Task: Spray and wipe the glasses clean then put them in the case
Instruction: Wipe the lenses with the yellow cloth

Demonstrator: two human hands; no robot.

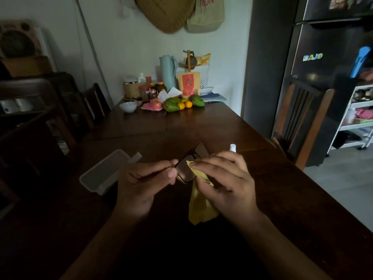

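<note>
Both hands busy over the table: left hand (141, 184) pinching the near corner of the glasses (189, 164) between thumb and fingertips, right hand (224, 178) closed on a yellow cloth (198, 201), pressing a fold of it against the nearer lens. Glasses held up off the dark wooden table (201, 126), long axis running away from the body and slightly rightward, far lens sticking out beyond the fingers. Cloth tail hanging down below the right palm.

Still wiping, by the look of it; casing not yet begun.

Lying just to the left of the left hand, a pale case (105, 171), open and apparently holding nothing, though dim light is hiding much of its inside. Long side angled away and to the right, roughly parallel to the glasses. Left hand nearer to it, so probably a short carry leftward.

Peeking out just behind the right hand, the white top of a spray bottle (232, 147), body hidden.
</note>
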